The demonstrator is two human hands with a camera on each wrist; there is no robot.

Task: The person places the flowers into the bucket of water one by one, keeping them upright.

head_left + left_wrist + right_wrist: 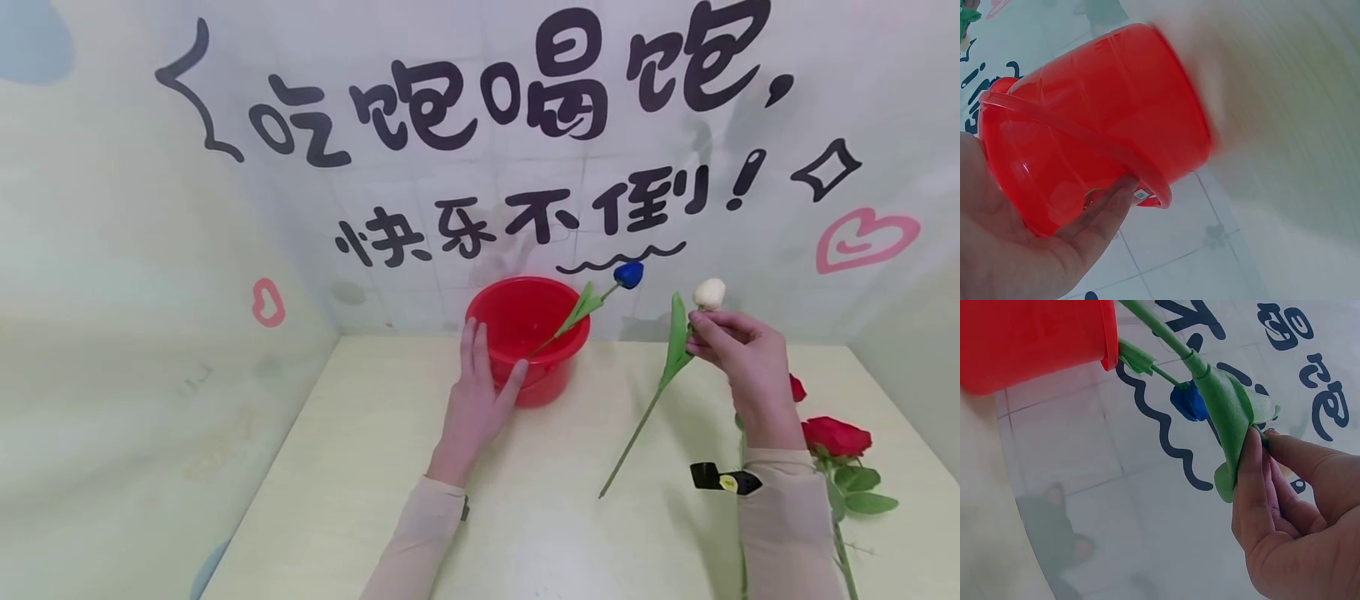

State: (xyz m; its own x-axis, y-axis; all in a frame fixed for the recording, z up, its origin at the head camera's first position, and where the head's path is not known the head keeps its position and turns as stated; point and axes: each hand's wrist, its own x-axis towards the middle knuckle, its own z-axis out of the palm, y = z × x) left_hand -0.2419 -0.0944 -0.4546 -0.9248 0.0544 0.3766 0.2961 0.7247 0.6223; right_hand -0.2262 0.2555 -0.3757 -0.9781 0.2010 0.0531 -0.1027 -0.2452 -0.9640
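Observation:
A red plastic bucket [538,385] stands near the back wall. My left hand [474,398] rests against its side with straight fingers, the thumb at the near rim; in the left wrist view the fingertips touch by the bucket's handle [1079,132]. Leaning inside the bucket is a blue tulip [628,275], its bloom out past the right rim. With thumb and fingers, my right hand [750,371] pinches a white tulip [708,293] just below the bloom. That tulip's green stem [633,442] slants down to the left, its leaf [1225,406] beside my fingers.
Red roses [836,436] with leafy stems lie on the right of the pale table [525,517], partly behind my right forearm. A white wall with black lettering [570,75] rises behind the bucket. A side wall [150,350] bounds the left.

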